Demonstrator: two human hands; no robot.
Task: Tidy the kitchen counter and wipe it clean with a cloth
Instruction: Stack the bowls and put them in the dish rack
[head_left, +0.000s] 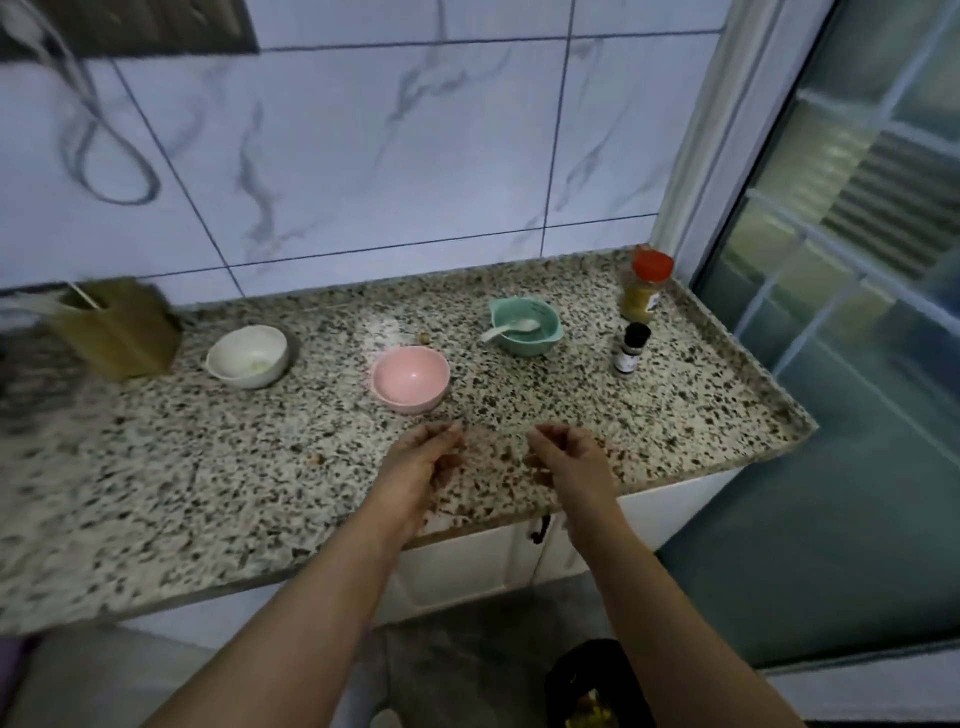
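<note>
The speckled granite counter (182, 483) carries three small bowls: a white bowl (247, 356) at the left, a pink bowl (410, 379) in the middle, and a teal bowl (525, 325) with a white spoon (509, 329) in it. A red-capped spice jar (644, 286) and a small dark bottle (629, 349) stand at the right. My left hand (423, 467) and my right hand (563, 457) hover over the counter's front, just in front of the pink bowl, fingers loosely curled and holding nothing. Reddish-brown crumbs (498, 457) lie between them. No cloth is visible.
A wooden utensil holder (122, 327) stands at the back left against the marble-tiled wall. A glass door (841, 291) borders the counter's right end. White cabinets (467, 566) sit below the counter, and a dark bin (592, 686) stands on the floor.
</note>
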